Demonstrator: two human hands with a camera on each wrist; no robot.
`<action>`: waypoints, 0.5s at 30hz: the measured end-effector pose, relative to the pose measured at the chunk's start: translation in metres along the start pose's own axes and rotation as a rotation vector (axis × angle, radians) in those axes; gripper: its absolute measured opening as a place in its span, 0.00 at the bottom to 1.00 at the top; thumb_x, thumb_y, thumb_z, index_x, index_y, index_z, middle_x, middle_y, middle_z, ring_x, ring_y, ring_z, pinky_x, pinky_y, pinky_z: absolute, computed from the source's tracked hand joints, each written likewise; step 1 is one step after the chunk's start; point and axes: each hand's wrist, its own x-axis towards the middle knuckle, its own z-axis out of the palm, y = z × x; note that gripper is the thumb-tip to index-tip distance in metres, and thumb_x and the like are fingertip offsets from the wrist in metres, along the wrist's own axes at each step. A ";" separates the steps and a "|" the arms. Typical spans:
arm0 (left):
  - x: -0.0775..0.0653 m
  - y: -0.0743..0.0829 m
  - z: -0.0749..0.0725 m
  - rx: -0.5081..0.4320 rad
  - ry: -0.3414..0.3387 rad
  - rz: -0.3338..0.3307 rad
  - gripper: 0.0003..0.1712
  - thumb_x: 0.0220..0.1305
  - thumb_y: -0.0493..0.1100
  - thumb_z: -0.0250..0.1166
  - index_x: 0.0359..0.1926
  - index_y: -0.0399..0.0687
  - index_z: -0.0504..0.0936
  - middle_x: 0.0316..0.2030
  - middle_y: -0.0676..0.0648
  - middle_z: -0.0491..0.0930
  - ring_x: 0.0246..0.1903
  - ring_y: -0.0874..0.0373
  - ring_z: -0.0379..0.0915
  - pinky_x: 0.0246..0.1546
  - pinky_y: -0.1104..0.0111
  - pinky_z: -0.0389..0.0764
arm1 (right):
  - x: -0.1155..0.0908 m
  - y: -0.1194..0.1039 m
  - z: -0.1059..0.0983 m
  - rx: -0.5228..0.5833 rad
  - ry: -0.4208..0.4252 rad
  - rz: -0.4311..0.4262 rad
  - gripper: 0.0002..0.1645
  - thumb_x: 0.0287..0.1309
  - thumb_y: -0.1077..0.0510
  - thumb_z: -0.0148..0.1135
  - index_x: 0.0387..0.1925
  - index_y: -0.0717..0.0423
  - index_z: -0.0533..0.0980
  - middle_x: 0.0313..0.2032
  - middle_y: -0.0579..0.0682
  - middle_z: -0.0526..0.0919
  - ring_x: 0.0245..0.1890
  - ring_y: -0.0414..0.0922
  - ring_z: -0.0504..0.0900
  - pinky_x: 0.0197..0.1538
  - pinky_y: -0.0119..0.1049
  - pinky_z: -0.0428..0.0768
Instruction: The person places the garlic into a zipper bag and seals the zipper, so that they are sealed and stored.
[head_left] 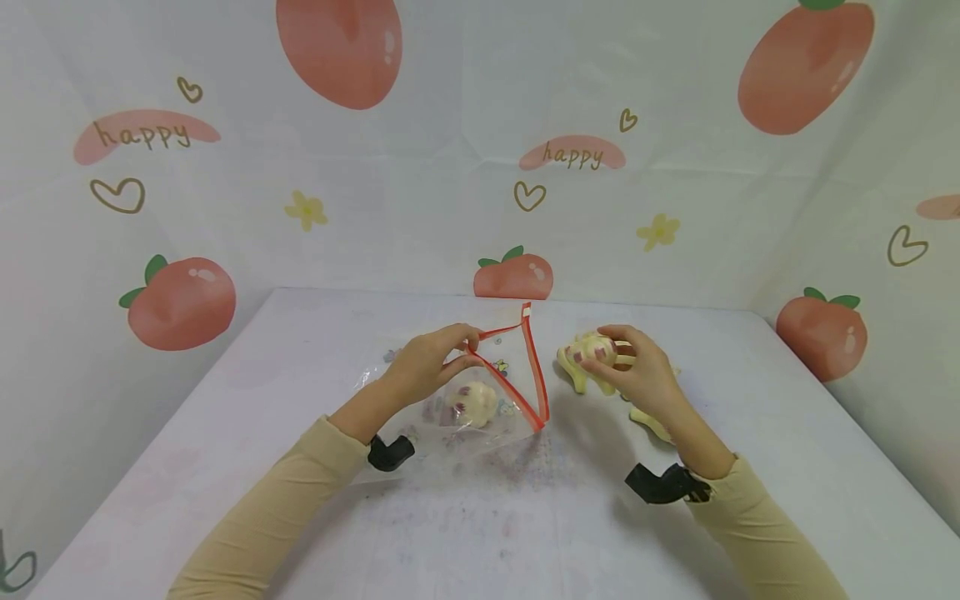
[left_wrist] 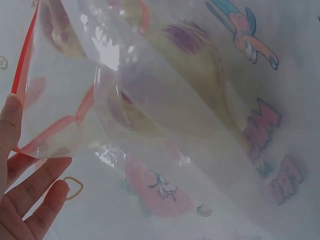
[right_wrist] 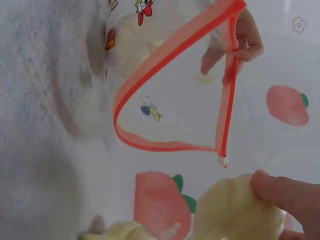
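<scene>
A clear plastic zip bag [head_left: 534,375] with a red zip edge and printed cartoon figures lies on the table, its mouth spread toward the right. My left hand [head_left: 429,364] pinches the red edge between thumb and fingers. Inside the bag, a pale yellow toy-like piece with purple patches [head_left: 476,405] shows through the plastic. To the right of the mouth, my right hand [head_left: 643,372] holds a similar pale yellow rounded piece [right_wrist: 237,210], thumb on one side. The right wrist view shows the bag's red rim [right_wrist: 167,55] standing wide apart, with the left hand [right_wrist: 245,42] on it.
More pale yellow pieces lie on the white table [head_left: 480,533] under and beside my right hand, one of them [head_left: 651,423] close to the right wrist. A printed white cloth [head_left: 420,208] hangs behind. Black straps [head_left: 391,452] sit at both wrists.
</scene>
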 end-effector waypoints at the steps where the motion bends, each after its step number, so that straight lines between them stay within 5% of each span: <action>1: 0.000 0.000 0.000 0.001 0.001 0.002 0.15 0.56 0.44 0.66 0.38 0.44 0.71 0.40 0.47 0.81 0.39 0.54 0.83 0.30 0.70 0.76 | 0.000 -0.001 0.001 0.003 -0.004 0.000 0.34 0.52 0.51 0.68 0.58 0.59 0.67 0.56 0.61 0.71 0.51 0.60 0.78 0.42 0.36 0.81; 15: 0.000 0.001 -0.001 0.002 0.002 0.009 0.15 0.55 0.44 0.66 0.38 0.44 0.71 0.41 0.46 0.81 0.39 0.54 0.83 0.32 0.68 0.78 | -0.004 -0.011 0.012 0.013 -0.014 -0.051 0.33 0.50 0.53 0.69 0.56 0.58 0.69 0.57 0.59 0.73 0.48 0.57 0.78 0.44 0.41 0.81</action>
